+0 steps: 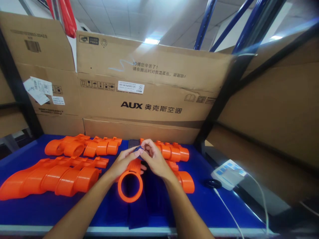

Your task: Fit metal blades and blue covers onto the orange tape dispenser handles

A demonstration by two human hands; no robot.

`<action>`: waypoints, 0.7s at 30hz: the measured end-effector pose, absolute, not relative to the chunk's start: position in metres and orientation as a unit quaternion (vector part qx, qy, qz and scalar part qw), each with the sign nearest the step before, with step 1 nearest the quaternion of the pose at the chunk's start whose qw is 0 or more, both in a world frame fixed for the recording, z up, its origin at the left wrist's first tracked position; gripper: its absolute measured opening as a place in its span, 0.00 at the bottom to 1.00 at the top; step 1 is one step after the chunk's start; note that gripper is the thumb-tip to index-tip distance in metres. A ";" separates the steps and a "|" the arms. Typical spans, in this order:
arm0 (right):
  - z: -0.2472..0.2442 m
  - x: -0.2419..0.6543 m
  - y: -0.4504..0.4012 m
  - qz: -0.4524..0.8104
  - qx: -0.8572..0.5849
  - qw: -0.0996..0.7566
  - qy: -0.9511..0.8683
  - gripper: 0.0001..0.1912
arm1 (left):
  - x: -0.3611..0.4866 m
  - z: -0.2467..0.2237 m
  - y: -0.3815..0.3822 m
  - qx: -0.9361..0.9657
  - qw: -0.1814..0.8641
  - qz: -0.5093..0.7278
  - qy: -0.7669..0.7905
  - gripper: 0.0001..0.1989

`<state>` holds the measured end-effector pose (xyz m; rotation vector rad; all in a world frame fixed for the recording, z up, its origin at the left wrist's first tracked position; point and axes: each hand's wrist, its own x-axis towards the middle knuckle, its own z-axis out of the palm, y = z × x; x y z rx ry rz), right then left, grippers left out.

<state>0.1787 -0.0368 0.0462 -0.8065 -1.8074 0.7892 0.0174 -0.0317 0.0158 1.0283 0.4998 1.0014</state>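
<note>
An orange plastic ring-shaped part (120, 189) hangs in front of me, its round opening toward me and its narrow stem pointing up and away. My left hand (126, 162) is closed around the stem, with fingertips showing on the far right side. My right hand (153, 158) is closed in a pinch beside the left thumb. Between the fingertips of both hands is a small dark blue piece (139, 148), mostly hidden, whose kind I cannot make out. Below the ring, dark blue fabric-like strips (138, 212) lie near the table's front edge.
Rows of similar orange parts lie at left (67, 179), back left (102, 147), and right (185, 182). A phone-like dark object (134, 143) lies behind my hands. A white device (229, 174), black mouse-like object (212, 183) and cables are at right. Cardboard (149, 126) walls the back.
</note>
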 end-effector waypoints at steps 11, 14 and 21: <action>0.060 0.219 -0.064 -0.003 -0.553 0.312 -0.773 0.08 | 0.009 0.027 -0.036 0.382 0.735 0.512 0.227 0.32; 0.058 0.221 -0.073 -0.016 -0.541 0.259 -0.800 0.07 | 0.009 0.029 -0.037 0.385 0.732 0.515 0.226 0.32; 0.056 0.218 -0.074 -0.006 -0.513 0.257 -0.819 0.10 | 0.011 0.027 -0.038 0.386 0.728 0.523 0.220 0.33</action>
